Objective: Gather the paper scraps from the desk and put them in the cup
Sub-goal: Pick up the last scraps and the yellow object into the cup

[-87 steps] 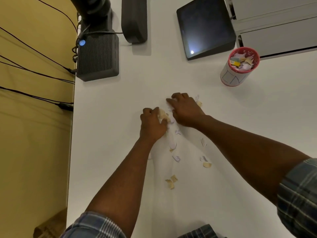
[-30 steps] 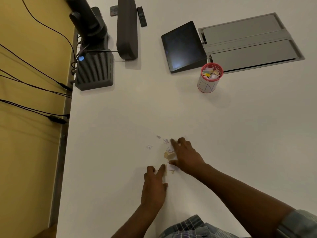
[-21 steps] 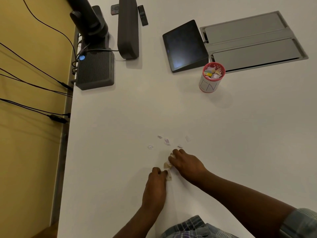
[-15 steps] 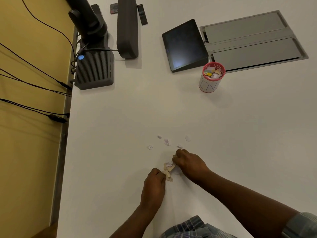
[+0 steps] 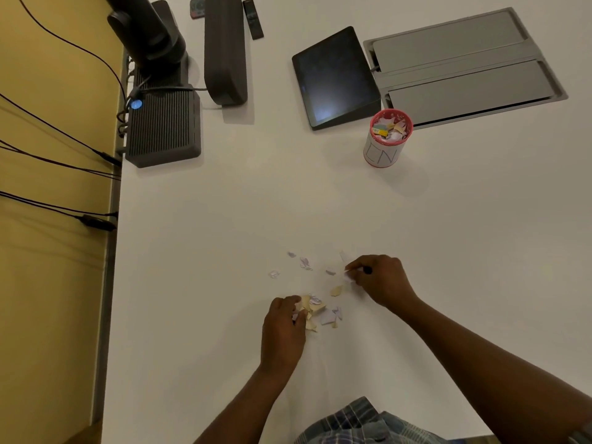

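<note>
A small heap of cream and lilac paper scraps (image 5: 317,310) lies on the white desk (image 5: 224,238) near its front edge. My left hand (image 5: 283,328) rests curled against the heap's left side, fingers closed on some of the scraps. My right hand (image 5: 378,278) is up and to the right of the heap, pinching a small white scrap (image 5: 348,274) at its fingertips. Loose lilac scraps (image 5: 304,262) lie scattered just beyond. The red-rimmed white cup (image 5: 386,139), partly filled with scraps, stands far off at the back right.
A dark tablet (image 5: 334,78) and a grey cable hatch (image 5: 464,65) sit behind the cup. A ribbed black box (image 5: 163,126), a camera (image 5: 147,30) and a dark speaker bar (image 5: 226,49) stand at the back left. Cables (image 5: 57,161) run along the yellow wall (image 5: 48,283) at the left.
My right hand has pulled away from the heap, up and to the right, and now pinches a single scrap. My left hand stays at the heap, which lies more spread out.
</note>
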### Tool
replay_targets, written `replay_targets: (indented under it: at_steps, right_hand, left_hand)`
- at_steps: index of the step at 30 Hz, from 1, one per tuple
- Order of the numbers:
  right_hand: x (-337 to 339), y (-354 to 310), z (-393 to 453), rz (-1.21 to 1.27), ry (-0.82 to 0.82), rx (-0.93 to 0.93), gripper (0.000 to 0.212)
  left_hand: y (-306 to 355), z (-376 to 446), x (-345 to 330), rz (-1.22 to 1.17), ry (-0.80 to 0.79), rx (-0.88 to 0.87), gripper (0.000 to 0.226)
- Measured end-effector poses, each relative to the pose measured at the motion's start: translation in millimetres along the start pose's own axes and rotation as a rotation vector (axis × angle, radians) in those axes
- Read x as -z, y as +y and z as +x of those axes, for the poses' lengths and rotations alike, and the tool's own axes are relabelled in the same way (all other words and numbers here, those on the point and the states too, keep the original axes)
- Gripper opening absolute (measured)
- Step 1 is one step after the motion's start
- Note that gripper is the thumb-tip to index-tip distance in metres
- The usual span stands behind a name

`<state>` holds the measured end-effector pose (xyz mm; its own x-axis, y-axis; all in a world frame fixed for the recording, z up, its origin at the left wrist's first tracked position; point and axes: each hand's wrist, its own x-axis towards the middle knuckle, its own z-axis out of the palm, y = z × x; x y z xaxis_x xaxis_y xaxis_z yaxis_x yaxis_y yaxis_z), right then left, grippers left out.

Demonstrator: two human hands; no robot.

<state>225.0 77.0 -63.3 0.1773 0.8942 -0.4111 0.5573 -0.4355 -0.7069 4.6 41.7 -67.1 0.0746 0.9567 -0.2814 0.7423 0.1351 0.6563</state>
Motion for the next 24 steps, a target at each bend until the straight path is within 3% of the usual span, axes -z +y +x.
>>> replay_targets:
  at_steps: [3, 5, 9, 14, 17, 22, 24]
  right_hand:
    - [3.3, 2.9, -1.6, 0.074, -0.001, -0.057, 0.004]
    - [5.3, 3.1, -2.8, 0.129, 0.001, -0.091, 0.004]
    - [13.3, -2.2, -0.5, 0.238, 0.039, -0.142, 0.010]
    - [32.4, -16.2, 14.5, 0.377, 0.117, -0.143, 0.007]
    - [47.0, -28.3, 26.8, 0.425, 0.164, -0.111, 0.007]
    - [88.1, -53.5, 61.9, 0.386, 0.324, -0.013, 0.018]
    - [109.4, -62.9, 82.9, 0.348, 0.427, 0.023, 0.009]
  left_hand:
    - [10.4, 3.4, -4.0, 0.132, -0.145, 0.049, 0.057]
    - [14.3, 3.6, -8.0, 0.203, -0.235, 0.039, 0.065]
    - [14.9, 2.1, -11.2, 0.297, -0.202, -0.107, 0.028]
    - [10.5, 12.0, -7.5, 0.155, -0.148, -0.180, 0.015]
    - [8.8, 21.0, -1.3, 0.018, -0.068, -0.134, 0.015]
    - [6.2, 39.0, 12.3, -0.151, -0.077, 0.091, 0.021]
    - [6.8, 42.7, 17.8, -0.178, -0.083, 0.146, 0.021]
